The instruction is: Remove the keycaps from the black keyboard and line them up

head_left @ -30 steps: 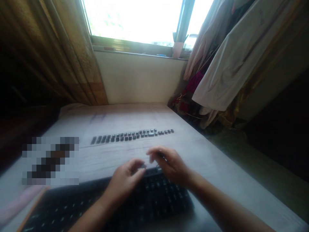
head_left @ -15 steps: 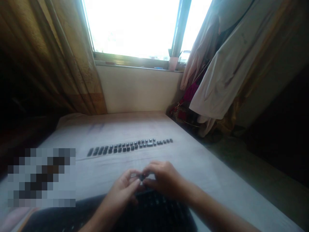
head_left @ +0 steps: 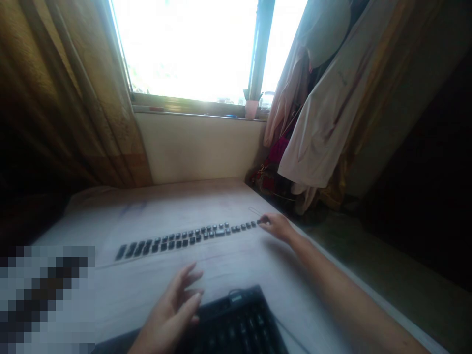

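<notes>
My right hand (head_left: 276,226) is at the right end of a long double row of dark keycaps (head_left: 180,243) on the pale bed sheet. Its fingers are pinched on a small dark keycap (head_left: 259,222) at the end of the row. A thin wire loop (head_left: 253,210) sticks out past these fingertips, seemingly from the same hand. My left hand (head_left: 179,302) hovers over the upper edge of a black keyboard (head_left: 239,322), fingers spread and holding nothing. The keyboard lies nearest me, its lower part cut off by the frame.
A cable (head_left: 291,334) runs along the keyboard's right side. Beyond the sheet (head_left: 191,196) are a wall and a bright window with a pink pot (head_left: 251,109) on its sill. Clothes (head_left: 313,132) hang at the right; a curtain (head_left: 110,98) hangs at the left. A blurred-out patch covers the lower left.
My hands were together over the keyboard with a small dark piece between them. They have parted: the right reached forward and right to the row's end, and the left opened. The view shifted slightly.
</notes>
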`<state>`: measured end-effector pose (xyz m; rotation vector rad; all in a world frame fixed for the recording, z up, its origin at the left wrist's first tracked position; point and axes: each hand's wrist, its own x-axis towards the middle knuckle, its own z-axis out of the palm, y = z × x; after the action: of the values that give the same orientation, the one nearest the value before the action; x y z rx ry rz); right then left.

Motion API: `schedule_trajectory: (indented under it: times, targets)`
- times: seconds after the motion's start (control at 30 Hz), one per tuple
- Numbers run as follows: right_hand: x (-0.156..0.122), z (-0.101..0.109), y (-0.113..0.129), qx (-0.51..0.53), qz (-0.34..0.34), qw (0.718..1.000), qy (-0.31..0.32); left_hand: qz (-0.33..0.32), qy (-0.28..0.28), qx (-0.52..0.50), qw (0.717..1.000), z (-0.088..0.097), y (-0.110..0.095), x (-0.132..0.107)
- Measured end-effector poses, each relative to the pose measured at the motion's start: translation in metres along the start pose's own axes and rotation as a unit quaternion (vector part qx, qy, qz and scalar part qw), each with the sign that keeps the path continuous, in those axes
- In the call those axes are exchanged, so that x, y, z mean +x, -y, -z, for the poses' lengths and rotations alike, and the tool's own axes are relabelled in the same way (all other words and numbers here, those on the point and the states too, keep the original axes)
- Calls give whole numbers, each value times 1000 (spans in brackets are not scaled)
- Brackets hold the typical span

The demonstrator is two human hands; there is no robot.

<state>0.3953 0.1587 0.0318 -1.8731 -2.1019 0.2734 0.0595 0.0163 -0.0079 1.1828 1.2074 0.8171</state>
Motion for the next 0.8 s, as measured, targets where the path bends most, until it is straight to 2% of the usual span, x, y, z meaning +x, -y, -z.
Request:
schedule_trajectory:
  times: [0.1,0.2,0.43,0.6,0.8]
  targets:
    - [17,-6,-32,-32,-38,998,32,-16,-54,2,998,-2,1,0]
    - [25,-18,-40,-51,-42,996,54,-24,-84,-1,996,-5,2,-3]
    - [38,-27,-40,-75,-31,994,69,11,-32,12,999,11,4,1]
    - [39,-28,-41,-79,-25,995,61,6,-19,18,1000,16,6,4]
    - [36,-29,-40,-69,-34,996,41,-5,-39,41,998,25,-1,-1]
